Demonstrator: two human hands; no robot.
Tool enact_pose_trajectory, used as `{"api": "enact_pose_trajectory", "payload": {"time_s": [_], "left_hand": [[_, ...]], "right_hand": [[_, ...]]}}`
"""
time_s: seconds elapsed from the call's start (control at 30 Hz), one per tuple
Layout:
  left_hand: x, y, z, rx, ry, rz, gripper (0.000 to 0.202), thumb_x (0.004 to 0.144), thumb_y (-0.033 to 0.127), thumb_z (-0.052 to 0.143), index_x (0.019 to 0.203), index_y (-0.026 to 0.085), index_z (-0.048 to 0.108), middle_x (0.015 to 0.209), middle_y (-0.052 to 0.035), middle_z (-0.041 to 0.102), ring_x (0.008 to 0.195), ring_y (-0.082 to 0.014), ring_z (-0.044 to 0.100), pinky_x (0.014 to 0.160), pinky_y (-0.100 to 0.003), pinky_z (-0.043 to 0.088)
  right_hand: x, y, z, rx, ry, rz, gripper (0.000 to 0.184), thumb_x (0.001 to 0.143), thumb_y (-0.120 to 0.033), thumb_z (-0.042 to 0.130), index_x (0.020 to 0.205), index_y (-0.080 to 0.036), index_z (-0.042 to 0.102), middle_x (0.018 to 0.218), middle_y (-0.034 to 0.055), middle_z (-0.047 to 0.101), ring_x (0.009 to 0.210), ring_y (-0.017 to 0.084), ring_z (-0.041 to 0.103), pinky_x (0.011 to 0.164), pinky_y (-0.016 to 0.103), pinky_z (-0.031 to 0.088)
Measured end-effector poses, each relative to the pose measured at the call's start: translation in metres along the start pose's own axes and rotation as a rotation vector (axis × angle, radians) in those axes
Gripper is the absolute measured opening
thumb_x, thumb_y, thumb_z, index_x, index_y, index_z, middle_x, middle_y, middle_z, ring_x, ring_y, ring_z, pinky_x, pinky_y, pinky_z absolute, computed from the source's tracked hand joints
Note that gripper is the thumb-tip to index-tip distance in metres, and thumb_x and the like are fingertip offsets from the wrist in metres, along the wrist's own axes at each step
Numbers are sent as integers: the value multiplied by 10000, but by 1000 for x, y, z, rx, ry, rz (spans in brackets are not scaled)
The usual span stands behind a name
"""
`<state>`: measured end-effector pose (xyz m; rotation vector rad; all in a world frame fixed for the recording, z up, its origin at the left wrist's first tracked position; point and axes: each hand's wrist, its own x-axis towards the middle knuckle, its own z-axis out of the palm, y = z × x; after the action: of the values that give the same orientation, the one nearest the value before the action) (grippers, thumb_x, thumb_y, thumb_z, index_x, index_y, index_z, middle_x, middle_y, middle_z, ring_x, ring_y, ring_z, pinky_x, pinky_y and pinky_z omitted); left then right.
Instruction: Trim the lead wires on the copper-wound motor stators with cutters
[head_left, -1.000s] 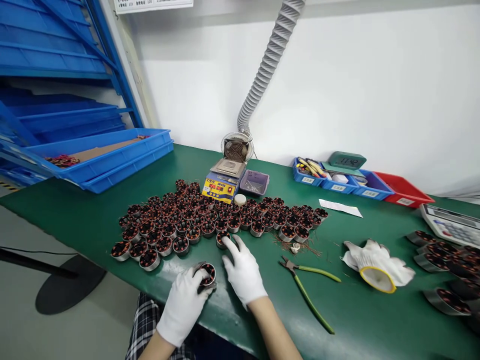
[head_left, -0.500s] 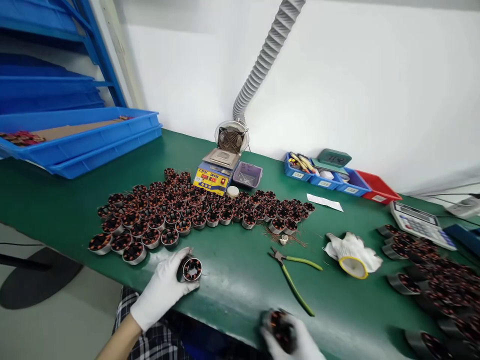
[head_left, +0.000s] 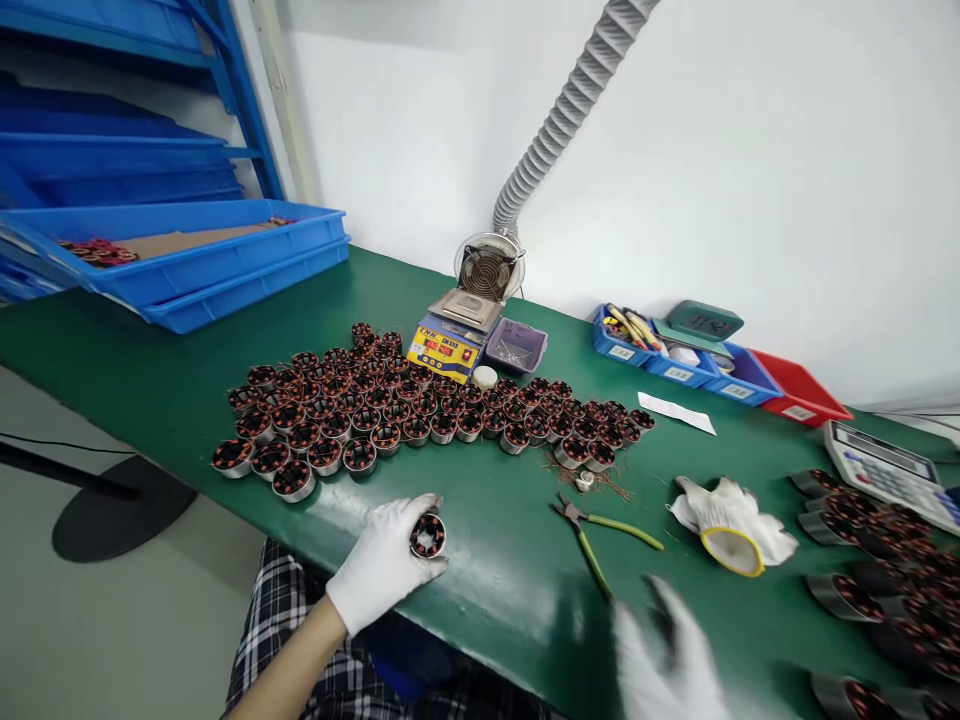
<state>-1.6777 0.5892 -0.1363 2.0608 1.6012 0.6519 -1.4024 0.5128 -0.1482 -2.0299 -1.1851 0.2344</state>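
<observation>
The left hand [head_left: 386, 570], in a white glove, is low in the frame, just left of centre, its fingers clamped on a ring [head_left: 439, 537] from the left side. That ring is over the front part of the green worktop [head_left: 510, 560], its open end towards the camera and reddish coils showing round the inside. The right hand [head_left: 664, 650], also gloved, is at the bottom of the frame, right of centre, near the lower handle of the green cutters [head_left: 581, 525]; it is blurred, so I cannot tell whether its fingers are apart or closed on anything. A large cluster of rings [head_left: 360, 456] stands across the middle left of the frame and reaches past the centre, with loose strands of wire at its right end. Right behind it are a white cap [head_left: 484, 377] and a blue and yellow machine [head_left: 448, 345], with a purple tray [head_left: 538, 358] beside the machine. More rings [head_left: 840, 525] stand at the lower right, just below a calculator [head_left: 889, 475], and an empty glove [head_left: 739, 520] lies between them and the cutters. Blue bins [head_left: 679, 375] and a red bin [head_left: 806, 400] line the upper right of the worktop, while larger blue trays [head_left: 247, 270] are at the upper left
</observation>
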Motion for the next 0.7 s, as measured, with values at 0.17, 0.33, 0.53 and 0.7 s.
{"api": "enact_pose_trajectory", "payload": {"time_s": [0.17,0.33,0.53,0.7], "left_hand": [[-12,9,20,-37,-126,170,767,576,142,683,1273,196,365,1171,-105,583,1052,-265,556,878,-397,466],[-28,-18,24,217,299,85,606,701,297,627,1226,146,363,1200,-179,507,1135,-329,472,917,-490,405],[-27,5,23,244,135,177,568,609,405,706,1086,165,513,1033,-125,612,1034,-334,532,864,-490,437],[-10,19,32,86,21,147,703,579,264,721,1205,137,427,1086,-132,611,1025,-303,556,882,-459,444]], "right_hand": [[-17,-90,51,540,-769,146,589,608,-370,607,1133,-127,497,1095,149,606,929,254,595,836,384,461],[-11,-83,56,556,-797,225,619,545,-324,689,1102,-109,526,812,62,637,671,174,565,665,317,468],[-5,-99,61,568,-803,183,400,652,-363,611,985,-142,623,817,52,610,596,138,528,553,268,445],[-3,-113,73,418,-802,72,159,624,-303,616,662,-160,673,651,16,552,627,160,523,593,277,446]]}}
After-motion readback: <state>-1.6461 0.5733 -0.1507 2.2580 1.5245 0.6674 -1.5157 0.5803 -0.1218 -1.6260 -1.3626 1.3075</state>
